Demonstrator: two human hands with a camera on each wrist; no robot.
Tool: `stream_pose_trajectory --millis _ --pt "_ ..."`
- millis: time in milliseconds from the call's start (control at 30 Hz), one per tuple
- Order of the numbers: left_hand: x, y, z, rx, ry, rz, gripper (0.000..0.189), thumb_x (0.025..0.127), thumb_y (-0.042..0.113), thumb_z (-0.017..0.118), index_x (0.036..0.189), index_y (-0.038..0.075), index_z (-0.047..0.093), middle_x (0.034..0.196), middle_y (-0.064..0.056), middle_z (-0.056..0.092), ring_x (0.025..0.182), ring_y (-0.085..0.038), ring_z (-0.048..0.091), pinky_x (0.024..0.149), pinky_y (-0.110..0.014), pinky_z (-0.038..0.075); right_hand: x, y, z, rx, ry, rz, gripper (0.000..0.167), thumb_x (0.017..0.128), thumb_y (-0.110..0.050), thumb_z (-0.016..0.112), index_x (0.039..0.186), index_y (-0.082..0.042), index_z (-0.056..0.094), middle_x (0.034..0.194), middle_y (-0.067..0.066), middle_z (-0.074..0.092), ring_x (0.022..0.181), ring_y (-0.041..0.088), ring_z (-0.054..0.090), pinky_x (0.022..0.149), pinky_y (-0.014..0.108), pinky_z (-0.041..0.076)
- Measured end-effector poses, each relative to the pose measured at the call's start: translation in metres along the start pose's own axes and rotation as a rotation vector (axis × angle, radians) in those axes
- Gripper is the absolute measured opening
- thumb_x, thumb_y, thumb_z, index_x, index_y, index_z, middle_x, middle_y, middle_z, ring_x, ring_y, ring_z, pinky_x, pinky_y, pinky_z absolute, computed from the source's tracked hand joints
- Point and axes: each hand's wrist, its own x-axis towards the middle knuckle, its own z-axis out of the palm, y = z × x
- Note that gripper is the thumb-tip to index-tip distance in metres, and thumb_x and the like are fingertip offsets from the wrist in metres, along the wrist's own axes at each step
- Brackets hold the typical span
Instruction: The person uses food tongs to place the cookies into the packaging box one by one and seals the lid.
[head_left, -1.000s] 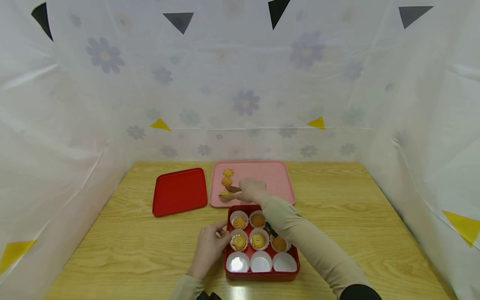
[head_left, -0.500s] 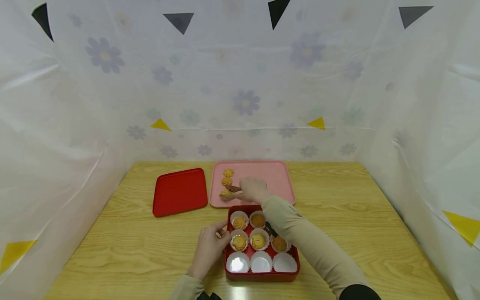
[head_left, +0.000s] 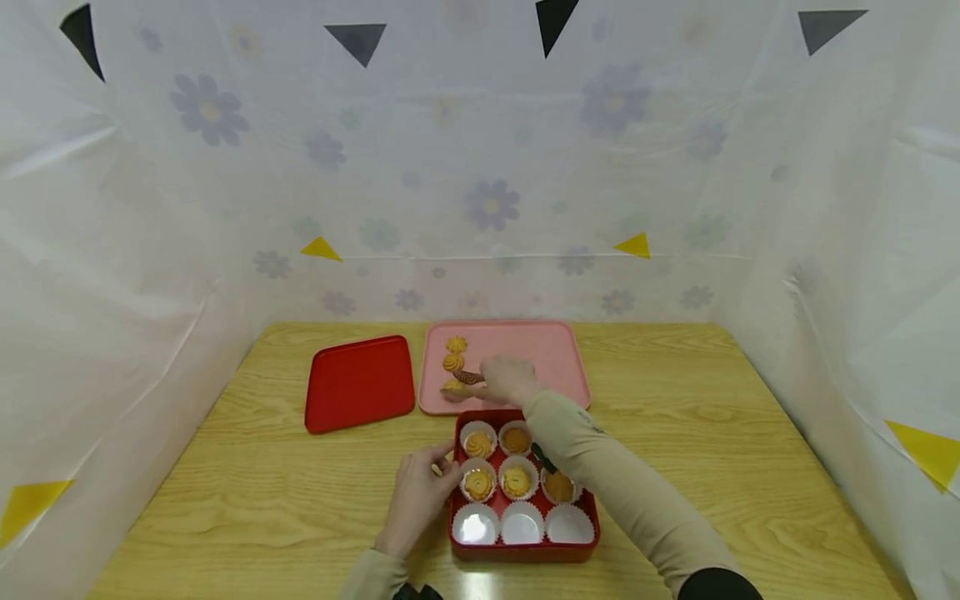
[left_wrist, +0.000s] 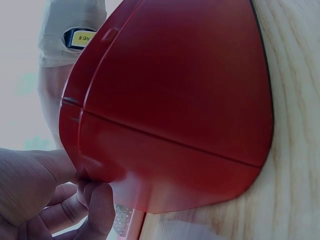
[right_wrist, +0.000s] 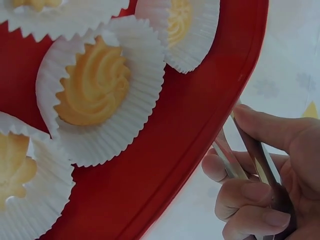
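Note:
My left hand pinches the upper left wall of a red box between thumb and fingers. The left wrist view shows the thumb at the rim and the box's side wall up close. In my right hand are metal tongs, reaching over the pink tray. Their two ends lie either side of a yellow piped cookie on the tray's left part. Two more cookies sit in line behind it. Inside the box are white paper cups; the front row is empty, and the cups visible behind hold cookies.
A flat red tray lies on the wooden table, left of the pink one. The box stands close in front of the pink tray. My right sleeve passes over the box's right side and hides its back right corner.
The tongs' ends have shifted very slightly right around the nearest cookie. My left hand and the box have stayed in place.

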Motion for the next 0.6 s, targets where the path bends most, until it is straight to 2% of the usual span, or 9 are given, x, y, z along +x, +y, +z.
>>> stream_pose_trajectory --millis 167,367,600 --pt "-0.0005 -0.0001 0.0001 -0.007 -0.003 0.001 0.038 0.083 0.001 0.067 0.120 -0.007 0.070 0.069 -0.002 0.065 0.057 -0.002 0.048 0.050 -0.018 0.039 -0.0032 0.0005 0.0002 0.014 -0.008 -0.004 0.028 0.096 -0.041 0.065 0.093 -0.013 0.064 0.093 0.004 0.066 0.076 0.018 0.055 0.063 0.037 0.044" --pt "-0.0010 0.0001 -0.0002 -0.009 -0.003 -0.006 0.038 0.083 0.001 0.068 0.120 -0.006 0.070 0.069 -0.002 0.065 0.057 -0.002 0.047 0.049 -0.017 0.038 -0.0070 0.0021 -0.0001 0.030 0.006 -0.009 0.026 0.095 -0.038 0.067 0.089 -0.013 0.063 0.086 0.003 0.064 0.072 0.017 0.053 0.061 0.035 0.041" --pt "-0.0013 0.0007 -0.0009 0.004 -0.003 -0.012 0.039 0.082 0.003 0.068 0.120 -0.005 0.070 0.068 -0.001 0.066 0.056 -0.002 0.047 0.050 -0.018 0.038 -0.0059 0.0031 0.0020 0.023 0.024 -0.020 0.034 0.095 -0.044 0.065 0.083 -0.012 0.060 0.080 0.003 0.060 0.067 0.016 0.050 0.057 0.033 0.039"
